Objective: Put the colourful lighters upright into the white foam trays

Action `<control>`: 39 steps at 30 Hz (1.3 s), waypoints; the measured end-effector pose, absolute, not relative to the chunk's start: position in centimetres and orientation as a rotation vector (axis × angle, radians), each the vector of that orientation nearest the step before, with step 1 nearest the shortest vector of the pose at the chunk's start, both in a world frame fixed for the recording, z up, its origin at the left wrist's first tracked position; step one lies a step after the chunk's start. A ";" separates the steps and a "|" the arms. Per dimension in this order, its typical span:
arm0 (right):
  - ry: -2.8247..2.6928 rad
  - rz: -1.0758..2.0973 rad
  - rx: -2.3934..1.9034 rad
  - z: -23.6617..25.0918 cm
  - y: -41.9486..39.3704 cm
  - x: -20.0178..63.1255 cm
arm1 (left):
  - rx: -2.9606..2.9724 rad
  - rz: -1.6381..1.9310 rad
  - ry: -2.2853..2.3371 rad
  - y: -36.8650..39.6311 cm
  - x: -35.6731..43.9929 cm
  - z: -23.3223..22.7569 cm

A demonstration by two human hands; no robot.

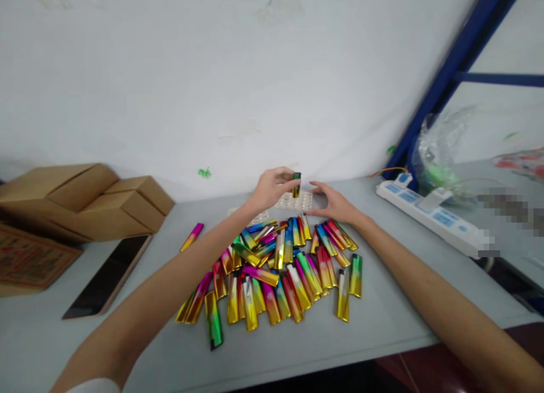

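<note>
My left hand (274, 188) is raised near the wall, its fingers closed on a lighter (296, 186) with a dark top and a green-to-gold body, held upright. Just below that lighter lies a white tray (302, 202) with rows of small holes. At the tray's right edge is my right hand (334, 203), thumb and fingers spread apart with nothing between them. A second white tray (260, 217) shows partly behind my left forearm. In front of both hands spreads a heap of shiny lighters (279, 250) in gold blended with red, blue, green, purple and silver.
Cardboard boxes (106, 212) stand at the left, with a dark-screened phone or tablet (110, 274) beside them. On the right, a white power strip (429, 214) lies near a blue metal frame (433, 93) and a clear plastic bag (440, 149). A white wall (238, 87) closes off the table's back.
</note>
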State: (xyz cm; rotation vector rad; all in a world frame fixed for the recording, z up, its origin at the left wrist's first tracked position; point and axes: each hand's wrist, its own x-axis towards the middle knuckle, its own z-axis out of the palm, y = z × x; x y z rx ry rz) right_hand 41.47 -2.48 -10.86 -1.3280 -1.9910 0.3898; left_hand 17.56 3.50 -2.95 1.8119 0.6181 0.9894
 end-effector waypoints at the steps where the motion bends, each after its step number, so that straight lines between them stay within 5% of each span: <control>1: -1.979 0.399 -1.334 -10.8 -2.5 41.4 | 1.794 0.960 0.587 4.4 18.5 -3.3; 26: -1.972 0.425 -1.317 -10.8 -2.3 41.3 | 2.090 0.688 0.616 8.5 20.9 -5.9; 33: -1.951 0.454 -1.242 -10.9 -2.1 41.2 | 2.376 1.083 0.726 1.7 19.7 -3.3; 39: -1.988 0.460 -1.214 -11.1 -1.6 41.8 | 2.778 0.450 0.216 -5.3 21.8 -3.0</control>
